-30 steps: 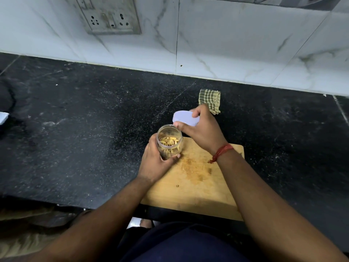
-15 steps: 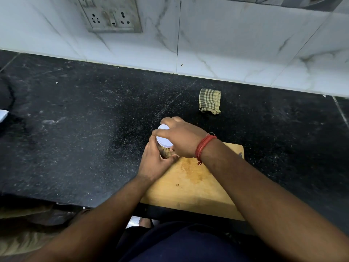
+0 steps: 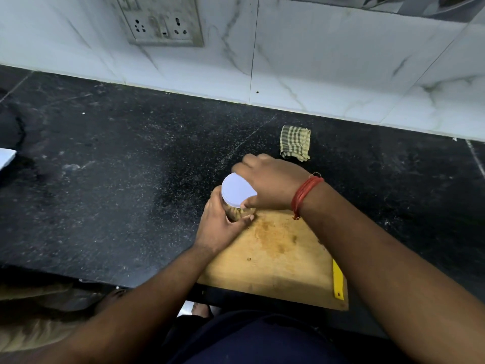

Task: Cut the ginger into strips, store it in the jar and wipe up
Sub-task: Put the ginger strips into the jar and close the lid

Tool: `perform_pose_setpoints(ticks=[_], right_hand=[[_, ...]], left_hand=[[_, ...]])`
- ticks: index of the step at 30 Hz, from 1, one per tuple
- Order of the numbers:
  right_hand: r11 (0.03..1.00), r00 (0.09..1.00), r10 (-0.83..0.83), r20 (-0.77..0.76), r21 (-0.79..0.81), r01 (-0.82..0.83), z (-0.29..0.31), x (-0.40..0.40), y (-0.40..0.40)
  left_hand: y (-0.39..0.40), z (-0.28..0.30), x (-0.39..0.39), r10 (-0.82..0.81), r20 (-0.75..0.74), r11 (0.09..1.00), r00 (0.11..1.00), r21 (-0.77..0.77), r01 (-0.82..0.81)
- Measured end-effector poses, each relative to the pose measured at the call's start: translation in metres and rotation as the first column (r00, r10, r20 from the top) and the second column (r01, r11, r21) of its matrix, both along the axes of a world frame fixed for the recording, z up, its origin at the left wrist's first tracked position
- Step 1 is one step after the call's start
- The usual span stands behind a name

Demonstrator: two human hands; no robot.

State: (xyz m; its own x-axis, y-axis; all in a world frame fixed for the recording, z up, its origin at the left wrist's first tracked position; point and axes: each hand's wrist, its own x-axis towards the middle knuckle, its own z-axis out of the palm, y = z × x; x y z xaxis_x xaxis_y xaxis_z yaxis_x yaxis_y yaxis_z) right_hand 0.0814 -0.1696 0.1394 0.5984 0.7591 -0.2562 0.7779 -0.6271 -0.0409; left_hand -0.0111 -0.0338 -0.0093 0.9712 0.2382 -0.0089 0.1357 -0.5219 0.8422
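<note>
Jar (image 3: 237, 212) upright, gripped by left hand (image 3: 219, 227); right hand (image 3: 270, 183) directly above, fingers curled round lid (image 3: 237, 190)

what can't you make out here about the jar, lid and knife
- Jar, head view: left hand wraps it, lid covers its mouth; fill level hidden.
- Lid: right hand covers its far edge; whether it is screwed tight is unclear.
- Yellow strip on the cutting board: right forearm hides the rest; can't confirm a knife.
</note>
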Motion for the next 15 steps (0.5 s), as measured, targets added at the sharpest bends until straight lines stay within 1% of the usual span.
perform_pose_setpoints(ticks=[2,3,5,7,8,9,10,11,13,15], right_hand=[[0.994,0.993,0.105,-0.05,0.015,-0.104,-0.008,0.003,0.003],[0.994,0.993,0.109,-0.053,0.007,-0.109,-0.009,0.002,0.005],[0.999,0.999,0.043,0.012,0.027,-0.044,-0.012,-0.002,0.01],[0.994,0.989,-0.106,0.1,0.031,0.103,-0.012,-0.005,0.015],[0.985,0.977,-0.17,0.131,-0.001,0.172,-0.009,-0.006,0.016],[0.976,0.967,-0.203,0.154,-0.047,0.212,-0.005,-0.005,0.014],[0.973,0.965,-0.201,0.171,-0.08,0.217,-0.001,-0.002,0.011],[0.978,0.97,-0.179,0.166,-0.076,0.194,0.001,0.002,0.008],[0.996,0.994,-0.087,0.064,-0.022,0.089,0.003,0.009,0.001],[0.999,0.996,0.024,-0.083,-0.025,-0.026,-0.004,0.013,-0.001]], left_hand=[[0.0,-0.001,0.001,-0.004,0.004,1.0,1.0,-0.002,0.004],[0.001,-0.001,0.001,-0.009,0.007,1.0,1.0,-0.003,0.009],[0.001,0.0,0.0,-0.011,0.009,1.0,1.0,-0.007,0.011],[0.001,0.0,0.0,-0.019,0.002,1.0,1.0,-0.008,0.019],[0.001,0.001,0.0,-0.022,-0.002,1.0,1.0,-0.006,0.022],[0.0,0.001,0.0,-0.021,-0.004,1.0,1.0,-0.008,0.021],[0.001,0.001,0.0,-0.016,-0.003,1.0,1.0,-0.011,0.016],[0.001,0.0,0.001,-0.011,-0.003,1.0,1.0,-0.013,0.011],[0.001,-0.001,0.001,-0.001,-0.006,1.0,1.0,-0.016,0.001],[0.0,-0.001,0.001,0.005,-0.018,1.0,1.0,-0.022,-0.006]])
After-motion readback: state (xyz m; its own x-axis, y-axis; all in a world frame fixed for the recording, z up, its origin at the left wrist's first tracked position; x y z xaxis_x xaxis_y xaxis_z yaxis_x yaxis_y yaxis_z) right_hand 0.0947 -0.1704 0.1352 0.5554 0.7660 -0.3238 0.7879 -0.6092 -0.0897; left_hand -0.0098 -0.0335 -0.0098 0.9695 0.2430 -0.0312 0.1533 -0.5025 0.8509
